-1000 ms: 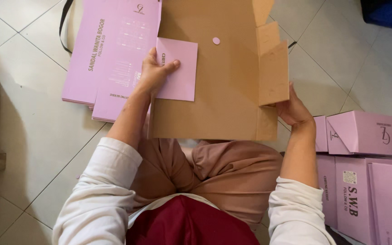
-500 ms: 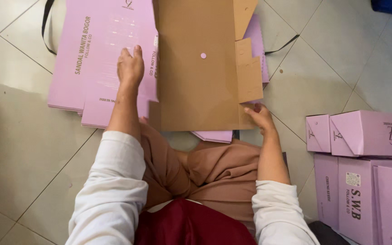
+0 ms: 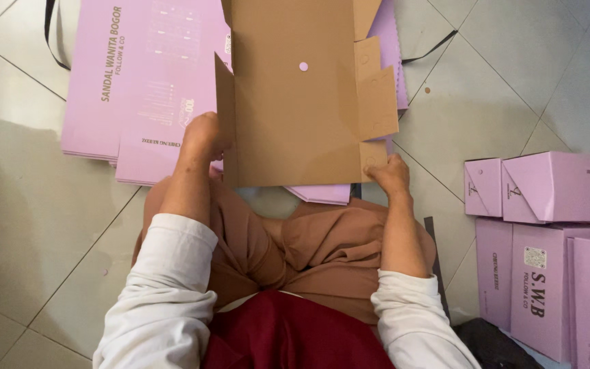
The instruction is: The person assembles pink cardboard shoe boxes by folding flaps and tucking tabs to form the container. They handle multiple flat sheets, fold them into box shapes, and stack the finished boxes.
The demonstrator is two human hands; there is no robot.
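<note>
A flat cardboard box blank (image 3: 295,102), brown inside and pink outside, lies in front of my knees with its side walls being folded up. My left hand (image 3: 203,137) grips the raised left wall near its lower corner. My right hand (image 3: 387,174) pinches the lower right corner flap. A small pink dot marks the middle of the brown panel.
A stack of flat pink box blanks (image 3: 138,82) lies on the tiled floor to the left, under the brown one. Several assembled pink boxes (image 3: 554,191) stand at the right. A black strap (image 3: 431,48) runs across the tiles at the upper right.
My left hand left the flat pink sheet and took hold of the box's left wall, which now stands up. The right hand shifted to the lower right flap.
</note>
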